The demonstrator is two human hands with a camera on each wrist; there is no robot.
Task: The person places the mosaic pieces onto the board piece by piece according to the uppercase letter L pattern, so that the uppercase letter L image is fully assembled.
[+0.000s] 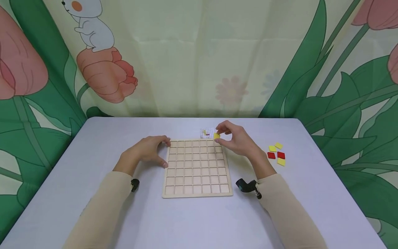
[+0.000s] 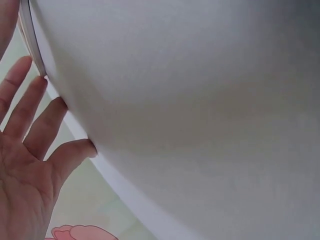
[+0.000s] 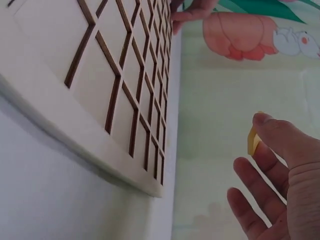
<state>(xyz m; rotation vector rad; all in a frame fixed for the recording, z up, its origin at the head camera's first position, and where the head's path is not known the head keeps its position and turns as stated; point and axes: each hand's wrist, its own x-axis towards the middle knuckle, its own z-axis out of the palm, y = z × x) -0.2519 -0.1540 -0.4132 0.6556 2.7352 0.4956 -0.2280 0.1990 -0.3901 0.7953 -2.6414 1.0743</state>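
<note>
Head view shows me my left hand (image 1: 148,151) lying flat on the table (image 1: 93,145), its fingers (image 2: 30,107) relaxed and slightly spread, the tips touching the left edge of the wooden grid board (image 1: 197,168); the left wrist view confirms those fingers straight against the table with nothing held. The board sits at the middle of the table, its square cells bare. Just past its far edge lies a small pattern card (image 1: 207,132) printed with a grid and a few coloured marks. My right hand (image 1: 234,138) hangs over the board's far right corner, thumb and forefinger pinching a yellow tile (image 1: 216,136) held clear above the cells; the right wrist view shows the tile (image 3: 252,141) edge-on behind my thumb, the other fingers loosely open. Near the right edge of the table rests a cluster of loose tiles (image 1: 276,154), three yellow and two red, close together.
</note>
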